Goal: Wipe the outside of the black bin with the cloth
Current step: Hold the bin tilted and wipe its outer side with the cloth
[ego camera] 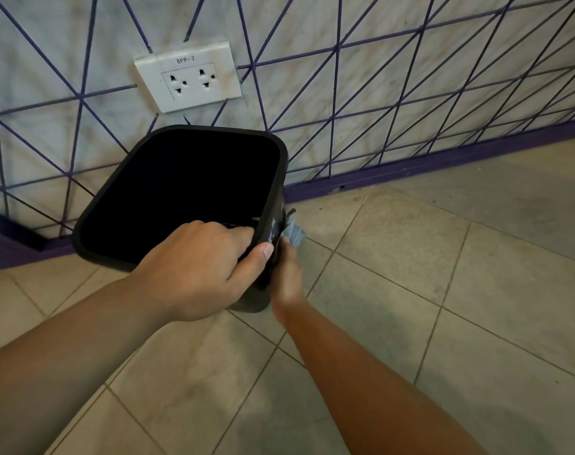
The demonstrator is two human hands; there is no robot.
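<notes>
Item one, black bin (273,192): rounded-square plastic tub, tilted so its open mouth faces up toward my camera, interior too dark for me to read; it stands on the tiled floor (410,290) close to the wall. Item two, left hand (197,270): I log it clamped over the bin's near rim at the right corner, fingers curled down inside the mouth, thumb pressed against the outer wall. Item three, right hand (287,274): lower down, against the bin's outer right side, fingers wrapped around the cloth; only the back of the hand and wrist show, so I cannot tell how tightly it grips. Item four, cloth (294,234): grey-blue, bunched, poking out above the right hand and touching the bin's outside wall just below the rim. Item five, wall (378,77): pale marbled surface crossed by purple diagonal lines, with a purple skirting strip (443,162) along its base. Item six, double socket plate (189,78): white, tilted in my view, labelled "8PP-2", mounted on the wall above the bin.
</notes>
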